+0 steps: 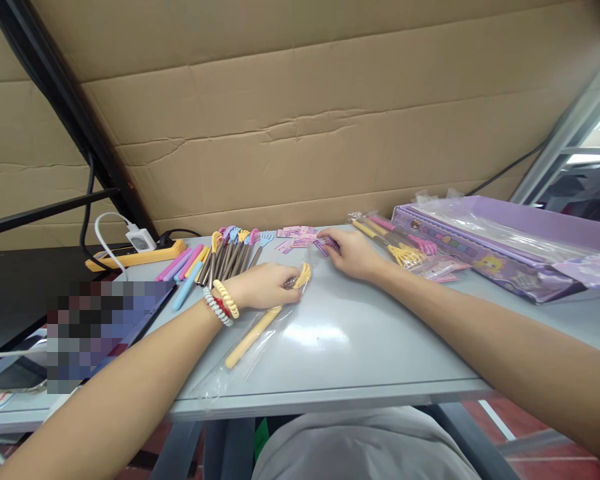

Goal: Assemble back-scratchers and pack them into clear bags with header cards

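My left hand [267, 285], with bracelets at the wrist, is closed around a yellow back scratcher [253, 338] in a clear plastic sleeve. Its small hand-shaped head sticks out past my fingers and its handle points toward the table's front edge. My right hand [350, 253] is at the back of the table, its fingertips closed on a small purple card [325, 248] beside a spread of pink cards [297, 235]. Several back scratchers [233, 257] with dark rods and coloured heads lie to the left of the cards, next to pink, blue and yellow handles [187, 273].
Bagged back scratchers [400, 247] lie right of my right hand, beside a purple box [495, 257] holding clear sleeves. On the left are a yellow power strip [173, 252], a white charger [141, 238] and a pixelated device. Cardboard [305, 120] stands behind the grey table [370, 347].
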Action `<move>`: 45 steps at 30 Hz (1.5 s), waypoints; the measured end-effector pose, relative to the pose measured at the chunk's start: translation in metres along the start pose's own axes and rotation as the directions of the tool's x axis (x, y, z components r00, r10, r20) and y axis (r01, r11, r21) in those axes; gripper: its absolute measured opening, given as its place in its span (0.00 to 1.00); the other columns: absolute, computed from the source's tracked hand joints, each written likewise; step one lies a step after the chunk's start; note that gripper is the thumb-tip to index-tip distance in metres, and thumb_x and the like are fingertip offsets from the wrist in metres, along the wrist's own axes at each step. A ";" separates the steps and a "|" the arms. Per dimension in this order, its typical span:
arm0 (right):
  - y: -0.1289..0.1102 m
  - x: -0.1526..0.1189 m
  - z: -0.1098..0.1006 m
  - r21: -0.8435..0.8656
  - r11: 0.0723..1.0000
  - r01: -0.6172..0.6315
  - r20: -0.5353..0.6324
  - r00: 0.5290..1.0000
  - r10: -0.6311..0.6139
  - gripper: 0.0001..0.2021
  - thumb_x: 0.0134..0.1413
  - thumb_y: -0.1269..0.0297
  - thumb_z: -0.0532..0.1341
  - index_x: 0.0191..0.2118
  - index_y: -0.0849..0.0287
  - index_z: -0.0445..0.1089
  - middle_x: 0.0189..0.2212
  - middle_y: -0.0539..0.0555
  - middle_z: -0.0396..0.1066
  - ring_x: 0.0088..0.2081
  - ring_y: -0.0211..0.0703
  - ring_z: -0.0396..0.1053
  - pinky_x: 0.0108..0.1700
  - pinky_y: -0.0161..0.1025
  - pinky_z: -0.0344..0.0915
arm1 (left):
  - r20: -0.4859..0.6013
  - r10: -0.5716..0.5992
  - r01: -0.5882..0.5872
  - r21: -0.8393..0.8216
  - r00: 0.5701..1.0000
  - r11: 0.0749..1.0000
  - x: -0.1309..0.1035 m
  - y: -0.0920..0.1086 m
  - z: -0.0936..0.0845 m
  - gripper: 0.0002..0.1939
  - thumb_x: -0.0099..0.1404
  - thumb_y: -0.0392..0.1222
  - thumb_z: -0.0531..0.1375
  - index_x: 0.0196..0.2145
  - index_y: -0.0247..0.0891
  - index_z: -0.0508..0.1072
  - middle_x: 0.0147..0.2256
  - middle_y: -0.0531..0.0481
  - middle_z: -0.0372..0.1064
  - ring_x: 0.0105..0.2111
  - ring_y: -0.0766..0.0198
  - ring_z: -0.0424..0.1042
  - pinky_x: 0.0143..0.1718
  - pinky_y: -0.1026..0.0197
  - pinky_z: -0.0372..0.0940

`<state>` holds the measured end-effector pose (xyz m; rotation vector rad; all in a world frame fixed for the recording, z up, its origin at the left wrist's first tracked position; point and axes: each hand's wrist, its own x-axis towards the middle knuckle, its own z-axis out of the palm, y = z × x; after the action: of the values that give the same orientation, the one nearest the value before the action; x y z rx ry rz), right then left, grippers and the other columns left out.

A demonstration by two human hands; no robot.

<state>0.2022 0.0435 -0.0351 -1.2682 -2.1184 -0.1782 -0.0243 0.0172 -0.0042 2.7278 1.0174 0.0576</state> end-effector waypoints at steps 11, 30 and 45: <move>-0.001 0.000 -0.001 -0.014 1.000 -0.012 0.022 1.000 0.013 0.14 0.53 0.68 0.55 0.45 0.59 0.70 0.34 0.56 0.76 0.32 0.44 0.71 0.35 0.38 0.63 | 0.007 0.008 -0.008 -0.019 1.000 1.000 -0.002 0.002 -0.002 0.11 0.60 0.49 0.52 0.26 0.39 0.61 0.22 0.55 0.61 0.22 0.67 0.58 0.24 0.62 0.50; -0.002 0.001 0.002 -0.068 0.997 -0.044 -0.004 0.999 0.043 0.14 0.53 0.69 0.54 0.46 0.58 0.69 0.35 0.57 0.76 0.35 0.47 0.72 0.39 0.40 0.64 | 0.009 -0.003 0.003 -0.007 1.000 1.000 -0.002 0.002 -0.001 0.12 0.60 0.49 0.53 0.26 0.38 0.62 0.22 0.54 0.60 0.22 0.67 0.58 0.24 0.62 0.50; -0.011 0.004 -0.004 -0.004 0.991 -0.135 0.015 0.991 0.135 0.04 0.47 0.64 0.63 0.29 0.56 0.68 0.22 0.49 0.70 0.25 0.39 0.65 0.29 0.35 0.58 | 0.001 -0.002 0.002 0.001 1.000 1.000 -0.001 0.000 0.000 0.13 0.61 0.51 0.53 0.26 0.39 0.62 0.22 0.54 0.61 0.22 0.67 0.57 0.25 0.61 0.50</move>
<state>0.1939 0.0386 -0.0270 -1.4126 -2.0371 -0.1133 -0.0252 0.0164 -0.0043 2.7275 1.0198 0.0554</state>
